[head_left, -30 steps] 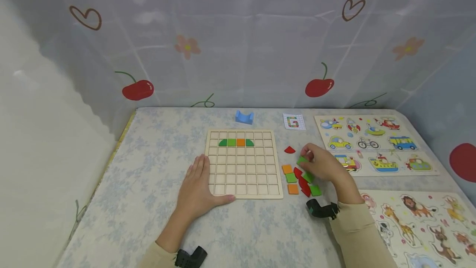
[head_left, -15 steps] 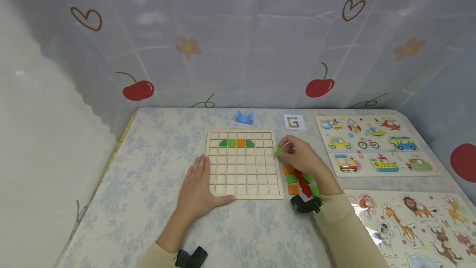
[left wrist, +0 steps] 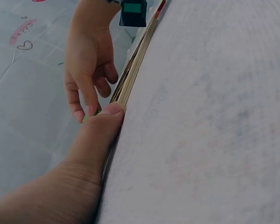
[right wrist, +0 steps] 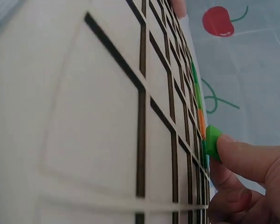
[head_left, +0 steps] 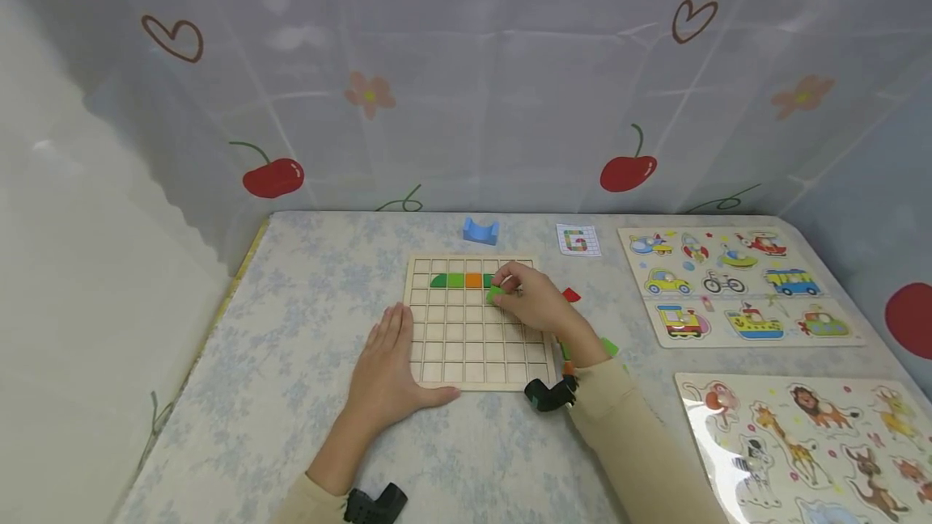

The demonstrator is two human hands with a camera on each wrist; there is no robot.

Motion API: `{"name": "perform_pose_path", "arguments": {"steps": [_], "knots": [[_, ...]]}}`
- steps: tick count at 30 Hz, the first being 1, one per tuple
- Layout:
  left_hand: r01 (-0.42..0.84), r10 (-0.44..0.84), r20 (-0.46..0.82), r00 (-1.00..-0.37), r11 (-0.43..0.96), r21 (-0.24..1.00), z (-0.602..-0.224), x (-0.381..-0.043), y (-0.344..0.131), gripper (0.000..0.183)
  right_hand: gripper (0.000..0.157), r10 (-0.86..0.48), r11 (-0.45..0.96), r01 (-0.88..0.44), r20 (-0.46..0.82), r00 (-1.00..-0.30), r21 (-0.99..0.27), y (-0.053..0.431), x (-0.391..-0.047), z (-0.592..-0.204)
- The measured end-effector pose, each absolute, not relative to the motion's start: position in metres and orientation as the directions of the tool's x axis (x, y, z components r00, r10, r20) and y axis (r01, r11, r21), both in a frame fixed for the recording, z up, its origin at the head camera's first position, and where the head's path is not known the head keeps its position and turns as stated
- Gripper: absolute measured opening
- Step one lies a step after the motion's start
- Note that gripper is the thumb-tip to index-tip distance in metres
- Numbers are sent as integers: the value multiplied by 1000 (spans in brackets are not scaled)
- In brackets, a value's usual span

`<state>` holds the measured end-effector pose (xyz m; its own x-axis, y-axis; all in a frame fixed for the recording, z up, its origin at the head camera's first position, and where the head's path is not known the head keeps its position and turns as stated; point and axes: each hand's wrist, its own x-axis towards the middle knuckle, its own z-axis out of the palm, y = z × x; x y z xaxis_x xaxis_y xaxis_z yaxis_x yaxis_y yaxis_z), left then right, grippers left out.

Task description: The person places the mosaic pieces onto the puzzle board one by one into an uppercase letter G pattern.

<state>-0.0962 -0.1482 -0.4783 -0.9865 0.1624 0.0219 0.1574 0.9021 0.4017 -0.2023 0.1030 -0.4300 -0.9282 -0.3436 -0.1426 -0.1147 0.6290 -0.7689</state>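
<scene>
A wooden grid board point(head_left: 473, 354) lies on the table, with a row of green, light green, orange and green tiles near its top. My left hand point(head_left: 382, 358) rests flat at the board's left edge, fingers straight, thumb along the lower edge. Over the board's upper right part, my right hand point(head_left: 535, 297) pinches a light green square tile point(right wrist: 212, 141) between thumb and finger. That tile is just below the right end of the row, and whether it touches the board I cannot tell. The right hand partly hides the last dark green tile point(head_left: 488, 281).
Right of the board lie loose tiles, among them a red piece point(head_left: 571, 295) and a green square point(head_left: 609, 347); the right arm hides others. A pattern card point(head_left: 578, 240) and a blue holder point(head_left: 480, 231) stand behind. Two picture puzzles, vehicles point(head_left: 739, 334) and animals point(head_left: 790, 411), lie at right.
My right hand has picked the light green square from the loose tiles and carried it left, over the board. The left hand has stayed in place.
</scene>
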Motion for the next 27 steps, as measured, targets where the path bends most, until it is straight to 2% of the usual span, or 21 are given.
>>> {"name": "perform_pose_path", "arguments": {"steps": [16,27], "knots": [[180,175,48,-983,898,401,-478,-97,-149,145,13,-402,637,-193,-108,-909,-746,38,-207,-430],[185,181,50,-982,892,412,-479,-97,-150,144,12,-394,698,-258,-58,-917,-668,19,-208,-434]]}}
